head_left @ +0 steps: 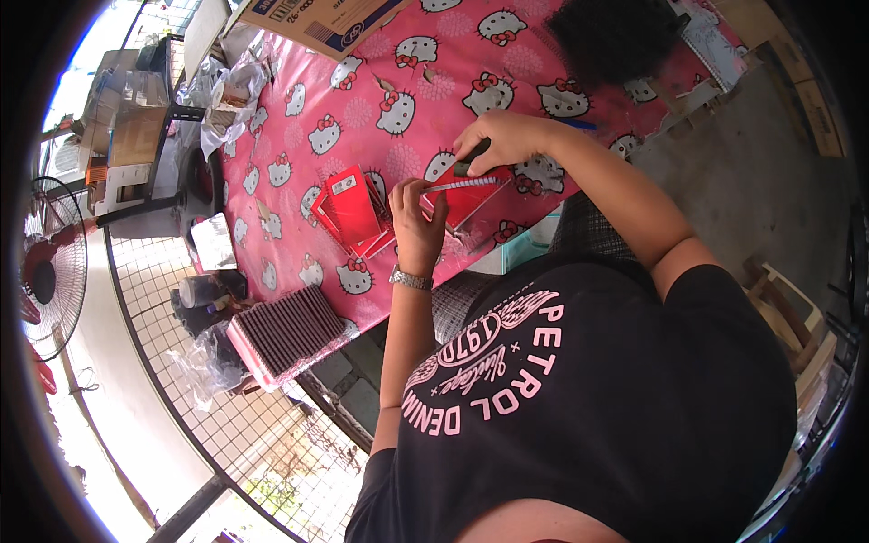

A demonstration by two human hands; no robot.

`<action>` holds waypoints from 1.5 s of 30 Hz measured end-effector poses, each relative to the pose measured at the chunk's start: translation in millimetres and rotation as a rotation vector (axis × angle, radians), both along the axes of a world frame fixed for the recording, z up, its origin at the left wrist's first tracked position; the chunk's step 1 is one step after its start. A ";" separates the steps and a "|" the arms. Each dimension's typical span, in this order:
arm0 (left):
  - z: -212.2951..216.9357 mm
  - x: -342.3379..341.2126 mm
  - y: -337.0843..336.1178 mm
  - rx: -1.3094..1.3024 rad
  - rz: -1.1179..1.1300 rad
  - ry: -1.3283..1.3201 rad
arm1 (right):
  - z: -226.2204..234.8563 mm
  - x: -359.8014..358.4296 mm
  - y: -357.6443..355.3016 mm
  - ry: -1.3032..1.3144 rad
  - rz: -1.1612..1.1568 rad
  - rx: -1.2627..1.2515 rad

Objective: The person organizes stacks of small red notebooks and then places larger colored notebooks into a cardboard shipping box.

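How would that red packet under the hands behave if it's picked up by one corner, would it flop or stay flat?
The red packet looks thin and flat like card, so it would likely stay fairly stiff yet bend a little. It seems light: the left hand steadies it by an edge alone. On the glossy pink tablecloth it would probably slide easily.

1 head-worn fisheye view looks steeply down, close over the table (380,118), seemingly rotated.

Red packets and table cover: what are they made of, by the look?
Red packets: likely thin card or paper, smooth and slightly glossy; they lie flat with sharp folded edges. The one under the left hand and right hand looks the same. Table cover: probably plastic sheet, pink with a printed cartoon-cat pattern; it shows soft sheen and drapes over the table edge.
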State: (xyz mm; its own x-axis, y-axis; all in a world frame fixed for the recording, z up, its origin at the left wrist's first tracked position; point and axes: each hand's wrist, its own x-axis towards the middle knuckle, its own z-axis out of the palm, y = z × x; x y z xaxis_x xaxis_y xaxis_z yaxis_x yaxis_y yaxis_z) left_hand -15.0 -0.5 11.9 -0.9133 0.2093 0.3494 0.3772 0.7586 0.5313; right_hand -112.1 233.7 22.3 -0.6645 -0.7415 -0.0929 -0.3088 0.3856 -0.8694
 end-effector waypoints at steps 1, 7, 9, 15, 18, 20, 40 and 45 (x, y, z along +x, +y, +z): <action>0.1 0.5 -0.6 0.016 0.006 -0.008 | -3.2 0.1 0.9 -0.218 0.006 -0.186; 0.5 4.1 -1.5 -0.056 0.019 0.007 | 3.5 -6.6 -8.9 -0.147 0.051 -0.036; 0.3 5.5 -3.5 0.019 0.010 -0.036 | 15.0 -2.4 -12.0 -0.568 0.084 -0.308; 1.6 0.7 -9.1 0.169 -0.072 -0.141 | 11.8 -7.0 -19.0 -0.687 0.094 -0.464; 1.0 -4.4 -12.3 0.199 -0.084 -0.183 | 12.0 -8.4 -24.3 -0.550 0.110 -0.283; -5.3 -0.7 -15.7 0.342 -0.047 -0.268 | 16.1 -6.3 -26.1 -0.453 0.047 -0.168; -15.8 -6.6 -15.6 0.647 -0.020 -0.333 | -23.2 -31.1 -24.0 0.412 -0.318 0.020; -23.9 -3.4 -25.9 0.571 0.048 -0.360 | -31.6 -27.4 38.5 0.658 -0.572 0.080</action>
